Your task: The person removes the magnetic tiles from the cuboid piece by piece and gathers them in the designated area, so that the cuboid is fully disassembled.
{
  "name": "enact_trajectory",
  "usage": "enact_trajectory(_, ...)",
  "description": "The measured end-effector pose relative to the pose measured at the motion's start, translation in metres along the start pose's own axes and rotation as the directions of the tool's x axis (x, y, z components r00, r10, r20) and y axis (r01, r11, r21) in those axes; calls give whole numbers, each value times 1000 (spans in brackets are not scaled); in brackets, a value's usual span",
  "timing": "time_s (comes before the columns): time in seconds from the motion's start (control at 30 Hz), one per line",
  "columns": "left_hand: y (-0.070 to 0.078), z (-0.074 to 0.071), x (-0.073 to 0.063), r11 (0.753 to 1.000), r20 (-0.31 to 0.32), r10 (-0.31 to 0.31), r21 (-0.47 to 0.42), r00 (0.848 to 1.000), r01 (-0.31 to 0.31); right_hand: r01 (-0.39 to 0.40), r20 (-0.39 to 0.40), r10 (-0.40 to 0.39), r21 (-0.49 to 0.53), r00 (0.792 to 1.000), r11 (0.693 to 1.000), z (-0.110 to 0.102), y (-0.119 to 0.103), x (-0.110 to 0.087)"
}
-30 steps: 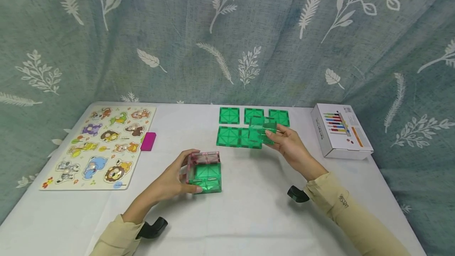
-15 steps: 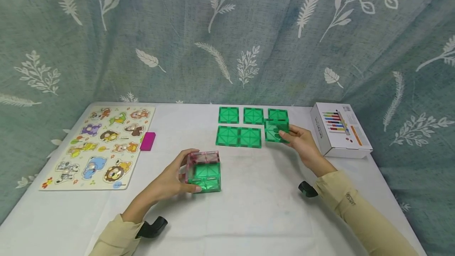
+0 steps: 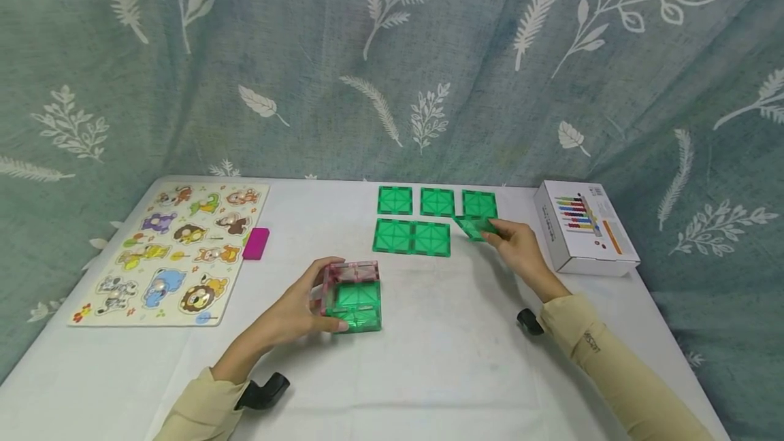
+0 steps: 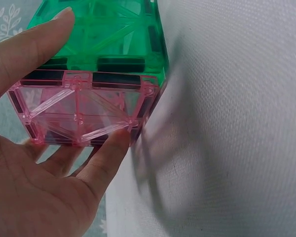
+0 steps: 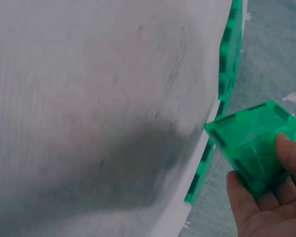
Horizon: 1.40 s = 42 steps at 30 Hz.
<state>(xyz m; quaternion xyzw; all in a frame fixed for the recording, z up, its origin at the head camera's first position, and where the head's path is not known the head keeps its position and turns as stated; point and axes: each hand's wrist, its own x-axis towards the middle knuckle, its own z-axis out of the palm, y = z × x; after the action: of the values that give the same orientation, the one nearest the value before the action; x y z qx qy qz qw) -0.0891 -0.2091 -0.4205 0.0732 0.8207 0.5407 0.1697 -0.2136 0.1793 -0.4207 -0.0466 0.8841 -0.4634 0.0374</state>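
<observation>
My left hand (image 3: 290,318) holds a small open-topped box of magnetic tiles on the table, thumb on its near green side (image 3: 364,322), fingers around the left. Its back wall (image 3: 358,271) is pink; green shows inside. In the left wrist view, fingertips touch a pink tile (image 4: 103,106) below a green one (image 4: 108,37). My right hand (image 3: 520,254) pinches a single green square magnetic tile (image 3: 469,227) by its right side, tilted, close to the front row of flat green tiles. In the right wrist view the thumb lies on that tile (image 5: 251,143).
Three green tiles (image 3: 395,200) lie in a back row, with two joined green tiles (image 3: 412,237) before them. At the left are an animal peg puzzle board (image 3: 229,274) and a magenta block (image 3: 256,243). A white box (image 3: 591,230) stands at the right. A leaf-patterned curtain (image 3: 294,33) hangs behind.
My right hand has carried the green tile rightward, from over the front pair to beside it, and the tile has tipped more edge-on. The left hand keeps its grip in place.
</observation>
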Motion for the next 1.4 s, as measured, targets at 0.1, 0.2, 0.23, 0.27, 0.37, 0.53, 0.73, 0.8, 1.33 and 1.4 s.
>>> enact_trajectory(0.1, -1, 1, 1, 1000, 2, -7, -10, 1000, 7, 52, -18, -53, -51, 998, 997, 0, 2, 0)
enact_trajectory(0.2, -1, 1, 0, 1000, 6, -2, -14, 1000, 2, 115, -28, -119, -117, 993, 986, 1, 5, 0)
enact_trajectory(0.23, -1, 1, 0, 1000, 7, 1, -19, 1000, -1, 137, -28, -143, -146, 989, 980, 1, 6, 0)
enact_trajectory(0.27, -1, 1, 0, 1000, 8, 5, -21, 1000, -5, 158, -26, -165, -174, 986, 972, 2, 7, 0)
enact_trajectory(0.37, -2, 0, 1, 999, 13, 16, -27, 1000, -16, 216, -22, -227, -237, 974, 947, 4, 8, -1)
enact_trajectory(0.53, -1, 0, 0, 999, 18, 29, -35, 999, -28, 303, -14, -322, -304, 947, 903, 7, 8, -4)
enact_trajectory(0.73, -1, -1, -1, 998, 18, 36, -43, 999, -35, 315, 22, -329, -360, 944, 878, 7, 7, -6)
enact_trajectory(0.8, -1, -1, -1, 998, 19, 42, -44, 999, -42, 309, 46, -315, -372, 948, 875, 6, 7, -7)
enact_trajectory(1.33, -2, 0, 0, 998, 21, 37, -45, 999, -36, 265, 133, -231, -385, 964, 884, 3, 18, -4)
enact_trajectory(1.4, -2, 0, 0, 998, 22, 34, -46, 999, -33, 259, 140, -222, -379, 965, 888, 3, 19, -3)
